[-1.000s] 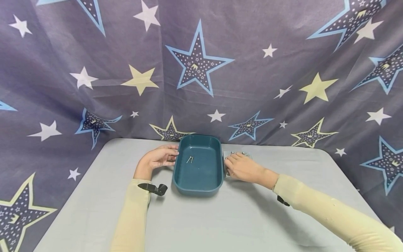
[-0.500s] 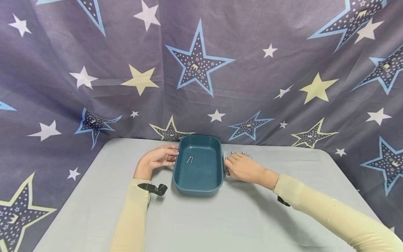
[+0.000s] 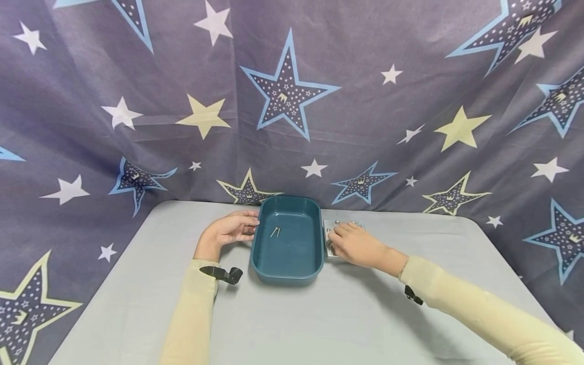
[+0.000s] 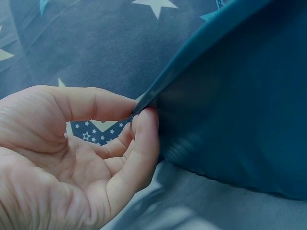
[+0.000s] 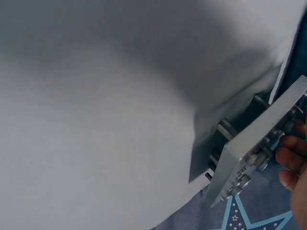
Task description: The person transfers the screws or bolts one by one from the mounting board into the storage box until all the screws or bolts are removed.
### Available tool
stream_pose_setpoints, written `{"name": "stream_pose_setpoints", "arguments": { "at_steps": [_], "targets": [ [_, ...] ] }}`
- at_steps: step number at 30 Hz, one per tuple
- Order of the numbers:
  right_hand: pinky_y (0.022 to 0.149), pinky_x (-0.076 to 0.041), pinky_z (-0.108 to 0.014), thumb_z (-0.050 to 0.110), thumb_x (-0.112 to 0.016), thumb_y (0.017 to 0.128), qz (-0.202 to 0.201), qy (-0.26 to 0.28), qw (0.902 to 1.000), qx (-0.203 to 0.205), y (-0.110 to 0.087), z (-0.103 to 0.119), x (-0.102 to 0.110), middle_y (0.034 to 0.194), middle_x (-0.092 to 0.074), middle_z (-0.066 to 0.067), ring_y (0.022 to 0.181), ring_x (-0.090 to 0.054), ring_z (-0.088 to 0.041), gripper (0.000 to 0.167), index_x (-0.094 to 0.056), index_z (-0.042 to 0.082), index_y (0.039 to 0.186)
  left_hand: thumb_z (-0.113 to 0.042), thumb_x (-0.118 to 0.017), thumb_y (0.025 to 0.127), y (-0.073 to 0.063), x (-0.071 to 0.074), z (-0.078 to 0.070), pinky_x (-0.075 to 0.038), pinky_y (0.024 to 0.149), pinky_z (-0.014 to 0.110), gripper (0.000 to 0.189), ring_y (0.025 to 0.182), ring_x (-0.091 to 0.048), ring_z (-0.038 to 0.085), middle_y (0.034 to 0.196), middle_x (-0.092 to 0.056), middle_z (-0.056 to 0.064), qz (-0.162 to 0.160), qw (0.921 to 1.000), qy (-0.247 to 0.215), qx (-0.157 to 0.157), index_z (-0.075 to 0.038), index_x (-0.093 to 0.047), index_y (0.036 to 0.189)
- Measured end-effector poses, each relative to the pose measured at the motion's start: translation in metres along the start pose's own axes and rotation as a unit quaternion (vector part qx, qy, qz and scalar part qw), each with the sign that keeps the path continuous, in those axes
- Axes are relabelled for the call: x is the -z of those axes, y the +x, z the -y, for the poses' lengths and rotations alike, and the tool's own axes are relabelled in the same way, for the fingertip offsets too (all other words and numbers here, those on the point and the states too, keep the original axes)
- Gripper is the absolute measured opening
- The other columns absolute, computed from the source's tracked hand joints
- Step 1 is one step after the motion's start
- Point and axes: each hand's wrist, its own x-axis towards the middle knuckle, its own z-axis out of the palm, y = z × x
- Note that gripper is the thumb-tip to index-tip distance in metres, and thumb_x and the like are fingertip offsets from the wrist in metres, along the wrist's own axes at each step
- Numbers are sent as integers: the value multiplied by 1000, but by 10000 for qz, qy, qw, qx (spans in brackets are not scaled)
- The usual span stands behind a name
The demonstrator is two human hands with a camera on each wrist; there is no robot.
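Observation:
My left hand (image 3: 231,229) pinches the left rim of a deep teal plastic tray (image 3: 287,278). The left wrist view shows thumb and fingertips meeting at the rim (image 4: 168,72). Two slim screws (image 3: 275,232) lie in the tray, toward its left side. Right of the tray, my right hand (image 3: 358,245) bends its fingers over a silvery metal plate (image 3: 330,251) fitted with several bolts. In the right wrist view, shanks (image 5: 226,128) stick out from the plate's underside. The fingers (image 5: 290,160) pinch a bolt on its top face, largely hidden at the frame's edge.
A pale grey cloth (image 3: 283,324) covers the table. Behind it hangs a purple-grey curtain (image 3: 356,126) with stars, close to the tray's far end. Each sleeved forearm has a dark wrist strap (image 3: 222,274).
My right hand has shifted slightly right over the plate, uncovering more of its left part. My left hand, the tray and the two screws have stayed put.

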Motion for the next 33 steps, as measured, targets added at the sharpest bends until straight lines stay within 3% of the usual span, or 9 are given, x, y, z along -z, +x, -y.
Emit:
{"name": "stream_pose_setpoints", "arguments": {
  "at_steps": [8,18,27,33],
  "targets": [
    [81,-48,-39,18,-65,93,-250,-100,9993,264,0,0,2,87,-56,-3,85,-58,-25,10,-57,12,95,-5,-50,102,2,3,1,-56,76,24,24,83,-61,7,91,-63,-5,11,9999,103,-19,-4,-46,125],
    [81,-48,-37,24,-63,89,-500,-1136,9851,1192,4,-10,-3,92,-63,-3,86,-57,-23,14,-59,13,95,-4,-49,102,1,0,0,-56,75,24,28,82,-62,7,90,-64,-5,28,10000,-1,-5,-1,-44,129],
    [92,-53,-40,24,-62,94,-94,-1012,9901,972,4,-8,0,104,-69,-7,99,-63,-26,17,-62,9,103,-3,-48,102,1,0,-1,-57,74,23,37,81,-62,7,89,-65,-4,29,10000,-44,-24,6,-39,137],
    [97,-52,-40,22,-62,94,-32,-784,9927,920,7,-5,0,95,-61,-3,95,-59,-23,13,-61,11,100,-3,-48,102,1,0,0,-58,74,24,40,81,-63,7,90,-65,-4,50,10000,-38,-16,7,-37,139]
  ]
}}
